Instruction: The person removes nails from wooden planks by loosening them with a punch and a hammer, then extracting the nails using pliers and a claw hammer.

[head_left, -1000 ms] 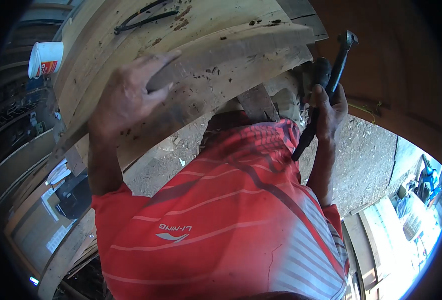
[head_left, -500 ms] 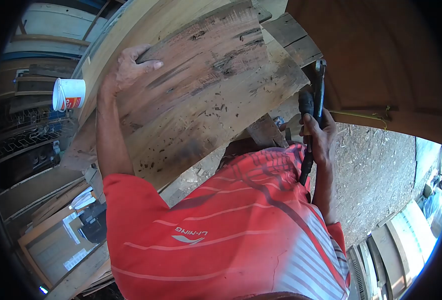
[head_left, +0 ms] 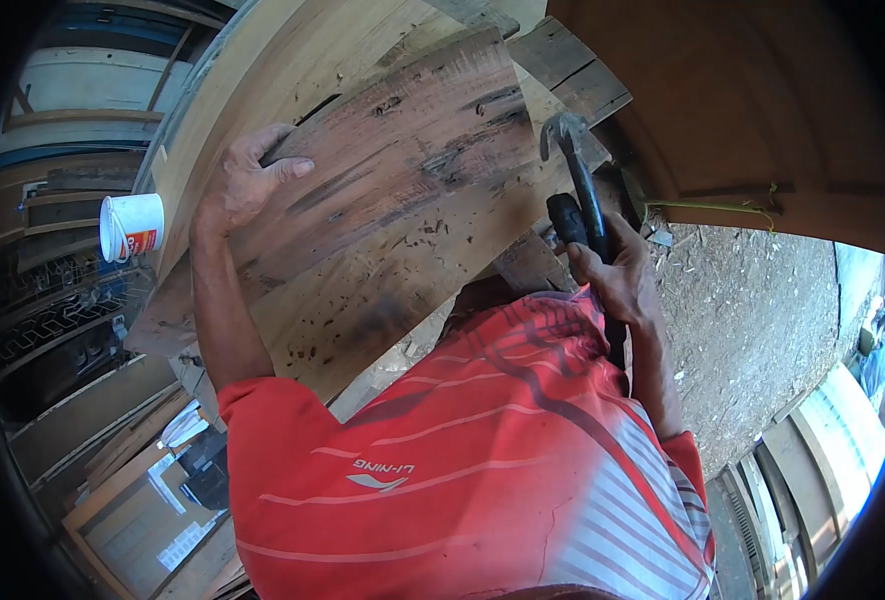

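Note:
My left hand (head_left: 247, 185) is closed over the far edge of a weathered wooden plank (head_left: 412, 140), thumb lying on its upper face. The plank has dark streaks and pitted, rotten spots, and rests tilted on a paler wide board (head_left: 392, 290) scattered with dark chips. My right hand (head_left: 617, 268) is wrapped around a claw hammer (head_left: 584, 190), its metal head up near the plank's right end. Also in that grip is a second tool with a thick black handle (head_left: 565, 217); its working end is hidden.
A white bucket (head_left: 132, 225) stands at the left beside the boards. A large brown wooden panel (head_left: 752, 110) rises at the upper right. Wood shavings cover the ground (head_left: 742, 330). Stacked boards (head_left: 802, 480) lie at lower right, and a framed panel (head_left: 142, 520) at lower left.
My right hand has moved left with the hammer and black-handled tool, bringing the hammer head over the board's right end. My left hand keeps its hold on the plank.

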A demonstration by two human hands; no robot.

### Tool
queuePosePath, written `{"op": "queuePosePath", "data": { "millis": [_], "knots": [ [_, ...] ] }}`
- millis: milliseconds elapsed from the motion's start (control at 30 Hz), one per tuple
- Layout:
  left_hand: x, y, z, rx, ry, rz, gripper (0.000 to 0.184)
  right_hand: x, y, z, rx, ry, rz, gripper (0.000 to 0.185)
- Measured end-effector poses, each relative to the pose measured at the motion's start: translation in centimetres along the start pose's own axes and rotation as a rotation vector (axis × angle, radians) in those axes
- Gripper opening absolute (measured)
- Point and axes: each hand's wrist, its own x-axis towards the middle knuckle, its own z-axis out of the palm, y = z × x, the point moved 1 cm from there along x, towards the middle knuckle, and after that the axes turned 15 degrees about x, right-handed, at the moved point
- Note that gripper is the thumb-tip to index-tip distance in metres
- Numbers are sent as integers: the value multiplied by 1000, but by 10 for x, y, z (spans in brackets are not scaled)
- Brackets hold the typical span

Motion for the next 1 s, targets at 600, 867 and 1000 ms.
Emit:
{"op": "queuePosePath", "data": {
  "millis": [600,867,1000],
  "knots": [
    [-87,95,39,235,133,134,66,33,-12,21,-141,-63,5,47],
    [-93,86,140,152,223,94,77,20,10,-34,-208,106,-46,44],
    [-88,82,136,48,227,17,62,20,7,-50,-318,84,-50,41]
  ]
}}
